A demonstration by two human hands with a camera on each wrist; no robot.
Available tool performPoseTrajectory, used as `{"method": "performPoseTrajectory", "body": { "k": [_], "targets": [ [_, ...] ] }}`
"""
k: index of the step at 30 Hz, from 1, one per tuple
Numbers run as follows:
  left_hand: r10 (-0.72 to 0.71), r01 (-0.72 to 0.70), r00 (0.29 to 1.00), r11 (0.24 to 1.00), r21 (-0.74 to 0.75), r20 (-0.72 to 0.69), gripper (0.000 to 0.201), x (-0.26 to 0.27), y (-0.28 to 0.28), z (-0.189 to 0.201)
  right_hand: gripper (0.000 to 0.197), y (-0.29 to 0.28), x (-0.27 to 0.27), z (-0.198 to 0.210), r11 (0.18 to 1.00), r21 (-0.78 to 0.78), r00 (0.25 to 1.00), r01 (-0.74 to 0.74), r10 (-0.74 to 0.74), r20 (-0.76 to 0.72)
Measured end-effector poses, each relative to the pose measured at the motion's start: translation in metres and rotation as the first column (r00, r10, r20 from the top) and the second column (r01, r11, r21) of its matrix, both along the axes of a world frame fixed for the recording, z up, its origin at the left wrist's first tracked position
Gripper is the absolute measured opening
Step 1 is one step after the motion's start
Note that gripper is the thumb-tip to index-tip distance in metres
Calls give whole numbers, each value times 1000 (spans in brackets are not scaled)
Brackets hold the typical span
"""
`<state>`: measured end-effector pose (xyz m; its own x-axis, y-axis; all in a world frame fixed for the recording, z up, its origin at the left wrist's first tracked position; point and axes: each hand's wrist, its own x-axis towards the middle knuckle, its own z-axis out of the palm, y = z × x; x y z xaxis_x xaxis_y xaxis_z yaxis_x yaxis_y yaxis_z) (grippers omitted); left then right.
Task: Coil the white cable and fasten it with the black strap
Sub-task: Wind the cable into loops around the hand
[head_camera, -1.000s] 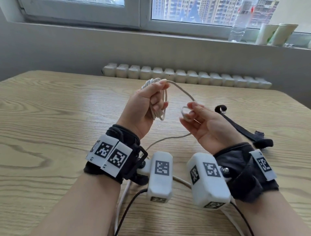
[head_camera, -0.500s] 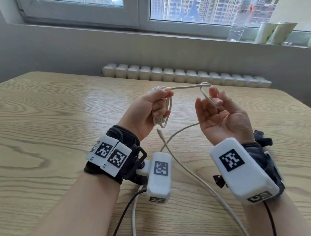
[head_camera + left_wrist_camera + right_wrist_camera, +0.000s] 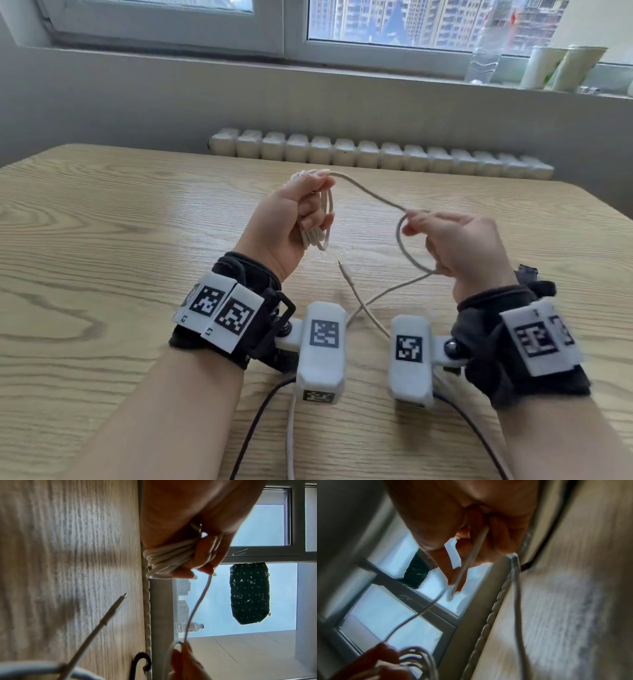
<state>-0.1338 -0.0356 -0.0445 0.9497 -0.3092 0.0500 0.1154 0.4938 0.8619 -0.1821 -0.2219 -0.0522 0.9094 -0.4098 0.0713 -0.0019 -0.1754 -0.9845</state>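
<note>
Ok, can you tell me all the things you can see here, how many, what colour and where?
white cable: one, white, partly coiled in the left hand, a loop in the right hand, loose end on the table
black strap: one, black, on the table behind the right wrist
table: one, light wood, under everything
radiator: one, white, behind the table
water bottle: one, clear, on the windowsill
paper cups: two, pale, on the windowsill
left hand: one, grips the coil
right hand: one, holds the loop
</note>
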Motion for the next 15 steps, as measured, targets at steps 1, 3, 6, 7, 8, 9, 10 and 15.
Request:
{"method": "performPoseTrajectory", "body": {
  "k": [1, 3, 6, 7, 8, 9, 10, 15],
  "targets": [
    [15, -15, 1000, 1000, -17, -7, 23, 1, 1, 0, 23, 2, 0, 1, 996, -87, 1000, -8, 7, -14],
    [26, -26, 1000, 999, -20, -14, 22, 2, 2, -1, 30, 3, 0, 1, 998, -5, 998, -66, 66, -6],
    [12, -12, 1000, 997, 70, 9, 20, 2, -2, -4, 37, -4, 2, 4, 888, 441, 991, -133, 119, 59],
    [-4, 1, 1000, 995, 101, 24, 20, 1, -4, -4, 34, -6, 2, 6, 798, 583, 988, -152, 132, 78],
    [-27, 22, 999, 992, 127, 37, 20, 0, -5, -4, 30, -7, 1, 7, 713, 680, 986, -168, 137, 99],
    [-59, 52, 997, 988, 146, 44, 20, -2, -6, -3, 25, -9, 0, 7, 652, 735, 982, -187, 137, 129],
    [-105, 97, 993, 983, 158, 48, 21, -3, -7, -3, 22, -10, 0, 8, 613, 761, 977, -211, 136, 162],
    [-509, 510, 855, 860, 11, 100, 23, -11, -5, 5, 29, -10, 6, 2, 784, 593, 983, -181, 128, 131]
  ]
}}
